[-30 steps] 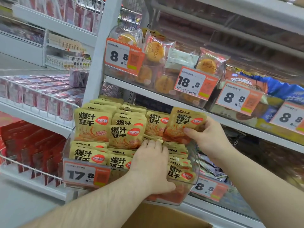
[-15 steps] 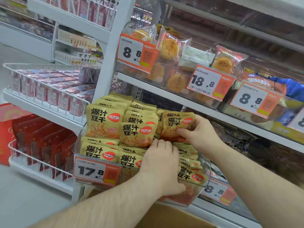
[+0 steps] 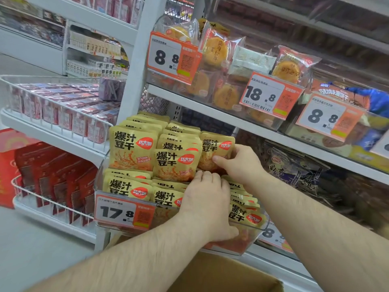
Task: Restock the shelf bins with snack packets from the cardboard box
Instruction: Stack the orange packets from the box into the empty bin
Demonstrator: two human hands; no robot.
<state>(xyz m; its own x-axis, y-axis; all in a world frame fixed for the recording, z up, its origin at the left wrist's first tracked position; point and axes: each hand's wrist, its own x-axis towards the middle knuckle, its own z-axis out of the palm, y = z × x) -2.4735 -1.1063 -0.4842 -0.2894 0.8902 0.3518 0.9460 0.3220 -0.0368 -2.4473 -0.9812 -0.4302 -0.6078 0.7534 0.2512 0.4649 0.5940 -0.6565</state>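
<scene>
A clear plastic shelf bin (image 3: 260,227) with a 17.8 price tag (image 3: 124,212) is packed with upright yellow snack packets (image 3: 132,150). My right hand (image 3: 237,163) grips one yellow packet (image 3: 216,145) at the back right of the bin, standing it upright beside the others. My left hand (image 3: 207,204) lies palm down on the front rows, pressing the packets flat, fingers together. The cardboard box (image 3: 221,275) shows at the bottom edge, below the bin; its inside is hidden.
The shelf above carries clear bins of round cakes (image 3: 214,52) with 8.8 and 18.8 tags. Dark snack bags (image 3: 294,167) lie right of the bin. A wire rack of pink packs (image 3: 54,110) and red pouches (image 3: 52,175) fills the left shelving. Grey floor lies lower left.
My right hand has lowered the yellow packet into the back right row and pushed it against its neighbours. My left hand has stayed pressed on the front packets. The camera view shifted left.
</scene>
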